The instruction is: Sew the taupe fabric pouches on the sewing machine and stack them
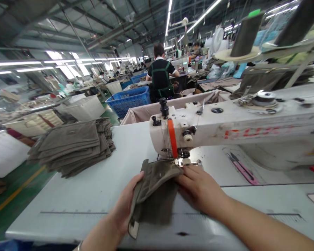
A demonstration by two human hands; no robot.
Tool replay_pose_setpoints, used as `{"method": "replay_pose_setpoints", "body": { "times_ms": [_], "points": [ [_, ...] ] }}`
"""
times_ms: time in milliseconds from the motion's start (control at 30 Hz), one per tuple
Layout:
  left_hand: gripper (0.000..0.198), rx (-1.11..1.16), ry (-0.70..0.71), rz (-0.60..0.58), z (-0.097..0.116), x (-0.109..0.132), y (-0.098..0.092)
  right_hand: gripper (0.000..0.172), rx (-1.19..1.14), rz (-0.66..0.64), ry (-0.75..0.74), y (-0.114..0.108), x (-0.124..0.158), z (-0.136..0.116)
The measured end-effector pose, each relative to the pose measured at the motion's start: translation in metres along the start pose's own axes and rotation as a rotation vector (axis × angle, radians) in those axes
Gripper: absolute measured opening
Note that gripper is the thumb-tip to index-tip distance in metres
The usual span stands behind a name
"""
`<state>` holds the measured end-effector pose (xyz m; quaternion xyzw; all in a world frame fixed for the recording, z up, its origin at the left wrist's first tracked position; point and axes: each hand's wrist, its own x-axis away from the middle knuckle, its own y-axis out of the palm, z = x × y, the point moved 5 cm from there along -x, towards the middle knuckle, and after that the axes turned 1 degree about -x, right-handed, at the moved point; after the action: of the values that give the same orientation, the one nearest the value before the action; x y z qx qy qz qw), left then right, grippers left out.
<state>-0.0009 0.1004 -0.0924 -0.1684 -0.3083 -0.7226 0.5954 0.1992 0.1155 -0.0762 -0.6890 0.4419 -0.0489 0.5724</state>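
A folded olive-brown fabric piece (157, 179) lies under the needle area of a white sewing machine (211, 125). My left hand (127, 198) grips its left edge, thumb on top and the other fingers hidden beneath the cloth. Close to the presser foot (181, 161), my right hand (199, 184) pinches the fabric's right side, its fingertips partly hidden. A pale tab (133, 230) shows at the cloth's lower left corner. The stitching point itself is too small to make out.
A stack of similar fabric pieces (75, 146) sits at the table's left edge. Pink thread snips (243, 169) lie right of the needle. Thread cones (247, 35) stand at upper right. Beyond the machine are a blue crate (131, 99) and a seated person (161, 73).
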Motion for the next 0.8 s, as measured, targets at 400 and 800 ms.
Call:
{"method": "replay_pose_setpoints", "body": {
  "times_ms": [400, 800],
  "points": [
    [0.042, -1.761, 1.425, 0.079, 0.0, 0.077, 0.065, 0.015, -0.049, 0.037, -0.072, 0.007, 0.055, -0.055],
    [0.026, -1.478, 1.374, -0.029, -0.031, 0.057, 0.074, 0.018, -0.08, 0.236, -0.058, -0.005, 0.077, -0.072]
  ]
}}
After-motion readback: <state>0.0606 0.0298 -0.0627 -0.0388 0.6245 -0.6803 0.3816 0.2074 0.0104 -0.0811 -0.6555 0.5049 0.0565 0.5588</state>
